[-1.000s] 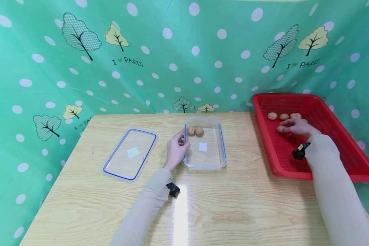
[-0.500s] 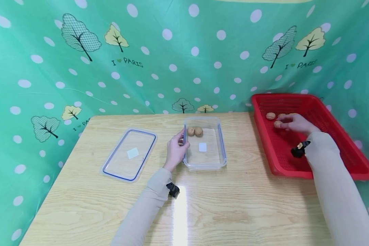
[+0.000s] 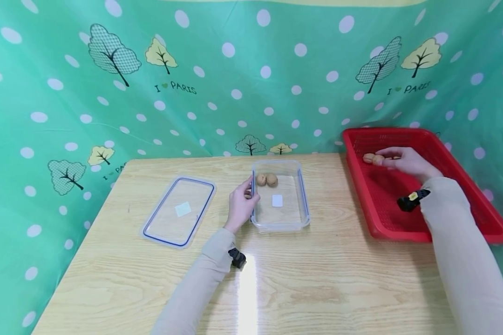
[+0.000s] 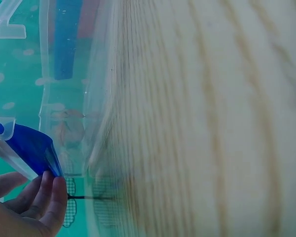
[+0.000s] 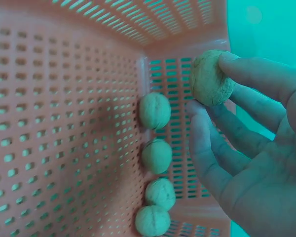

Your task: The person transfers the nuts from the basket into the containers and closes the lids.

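Observation:
My right hand (image 3: 406, 163) pinches a walnut (image 5: 211, 78) between thumb and fingers, over the red plastic basket (image 3: 373, 223). Beneath it, several more walnuts (image 5: 156, 157) lie in a row along one wall of the basket; in the head view the hand partly covers them. At the middle of the table stands a clear food container (image 3: 282, 227) without its lid. Two walnuts (image 3: 266, 180) sit in its back left corner. My left hand (image 3: 241, 203) holds the container's left side, and in the left wrist view its fingertips press on a blue flap (image 4: 34, 145) there.
A clear lid (image 3: 179, 211) with a blue seal lies on the table (image 3: 310, 279) left of the container. Behind the table hangs a green dotted curtain (image 3: 218, 93). The basket stands at the table's right side, close to the curtain.
The right hand has raised the walnut from the basket floor, moving it slightly back and left. My left hand has stayed on the container, whose two walnuts lie as before.

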{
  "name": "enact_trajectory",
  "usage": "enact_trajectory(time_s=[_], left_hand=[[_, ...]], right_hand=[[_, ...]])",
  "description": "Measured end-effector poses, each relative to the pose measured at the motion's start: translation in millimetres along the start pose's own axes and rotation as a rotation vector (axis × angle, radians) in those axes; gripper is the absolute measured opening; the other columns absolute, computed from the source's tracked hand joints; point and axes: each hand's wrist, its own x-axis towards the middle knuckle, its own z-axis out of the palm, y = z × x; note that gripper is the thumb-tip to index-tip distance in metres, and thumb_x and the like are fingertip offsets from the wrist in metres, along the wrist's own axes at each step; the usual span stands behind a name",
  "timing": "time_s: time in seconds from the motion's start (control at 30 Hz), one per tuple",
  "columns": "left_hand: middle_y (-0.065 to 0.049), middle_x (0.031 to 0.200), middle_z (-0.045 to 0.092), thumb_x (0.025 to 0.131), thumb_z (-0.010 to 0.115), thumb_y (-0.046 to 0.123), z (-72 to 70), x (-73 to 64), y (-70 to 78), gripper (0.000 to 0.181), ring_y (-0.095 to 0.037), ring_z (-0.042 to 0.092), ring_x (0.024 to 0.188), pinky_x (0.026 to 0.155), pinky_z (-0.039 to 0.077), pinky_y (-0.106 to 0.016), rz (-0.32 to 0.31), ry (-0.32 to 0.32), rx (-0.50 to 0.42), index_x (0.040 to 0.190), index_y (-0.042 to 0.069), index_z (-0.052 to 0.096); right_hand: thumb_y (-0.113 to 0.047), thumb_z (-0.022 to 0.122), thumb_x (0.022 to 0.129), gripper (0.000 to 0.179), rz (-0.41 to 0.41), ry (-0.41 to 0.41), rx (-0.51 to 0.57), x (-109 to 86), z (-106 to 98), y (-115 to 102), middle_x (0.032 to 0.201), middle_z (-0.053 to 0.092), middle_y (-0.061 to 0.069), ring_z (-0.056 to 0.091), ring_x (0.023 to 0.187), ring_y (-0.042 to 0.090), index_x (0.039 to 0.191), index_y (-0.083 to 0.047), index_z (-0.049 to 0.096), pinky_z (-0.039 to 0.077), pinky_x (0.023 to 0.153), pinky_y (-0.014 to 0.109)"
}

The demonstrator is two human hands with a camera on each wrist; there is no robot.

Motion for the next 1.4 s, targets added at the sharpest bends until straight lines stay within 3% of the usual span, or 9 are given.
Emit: enact_trajectory(time_s=[0.23, 0.47, 0.7, 0.83, 1.07, 1.4], left_hand=[[-0.019, 0.108, 0.064, 0.083, 0.062, -0.002, 0.6, 0.3, -1.6, 0.057, -0.026, 0.063, 0.088, 0.072, 0.055, -0.032, 0.011, 0.002, -0.007, 0.139, 0.000, 0.049], [-0.016, 0.107, 0.065, 0.083, 0.063, -0.001, 0.8, -0.2, -1.7, 0.056, -0.025, 0.063, 0.087, 0.070, 0.055, -0.031, 0.015, 0.019, 0.002, 0.138, 0.001, 0.051], [-0.016, 0.107, 0.065, 0.083, 0.063, -0.001, 0.7, -0.1, -1.5, 0.057, -0.025, 0.063, 0.088, 0.071, 0.055, -0.031, 0.013, 0.018, 0.005, 0.138, 0.001, 0.051], [-0.015, 0.108, 0.065, 0.083, 0.063, -0.001, 0.9, 0.0, -1.6, 0.057, -0.025, 0.063, 0.088, 0.070, 0.055, -0.031, 0.007, 0.017, 0.008, 0.139, 0.002, 0.051], [-0.016, 0.107, 0.065, 0.082, 0.063, -0.001, 0.7, -0.6, -1.4, 0.057, -0.025, 0.063, 0.088, 0.070, 0.055, -0.031, 0.010, 0.018, 0.005, 0.138, 0.001, 0.051], [-0.018, 0.113, 0.064, 0.082, 0.062, -0.001, -0.1, -0.2, -0.1, 0.058, -0.025, 0.062, 0.090, 0.072, 0.055, -0.031, 0.001, 0.013, 0.002, 0.139, 0.001, 0.050]], right_hand=[[-0.038, 0.066, 0.090, 0.070, -0.034, 0.009, -0.002, -8.1, -3, -12, 0.134, 0.048, 0.022, 0.043, 0.116, 0.035, 0.145, -0.003, 0.041, 0.050, 0.084, 0.043], [-0.031, 0.071, 0.087, 0.069, -0.054, 0.022, 0.008, -12.5, -2, -33, 0.134, 0.047, 0.020, 0.041, 0.116, 0.033, 0.144, -0.005, 0.042, 0.052, 0.073, 0.030], [-0.034, 0.076, 0.082, 0.070, -0.080, 0.013, 0.025, -16.9, 3, -59, 0.132, 0.048, 0.016, 0.041, 0.115, 0.031, 0.142, -0.011, 0.046, 0.052, 0.073, 0.031], [-0.035, 0.073, 0.085, 0.067, -0.087, 0.008, 0.036, -16.0, 7, -68, 0.132, 0.049, 0.014, 0.042, 0.115, 0.028, 0.142, -0.011, 0.047, 0.050, 0.075, 0.026], [-0.024, 0.071, 0.088, 0.061, -0.125, 0.007, 0.065, -12.8, 14, -80, 0.131, 0.052, 0.014, 0.048, 0.109, 0.027, 0.143, -0.010, 0.046, 0.052, 0.074, 0.023], [-0.029, 0.066, 0.092, 0.054, -0.197, 0.008, 0.087, -6.6, 32, -97, 0.134, 0.053, 0.010, 0.050, 0.112, 0.021, 0.140, -0.011, 0.051, 0.046, 0.084, 0.019]])
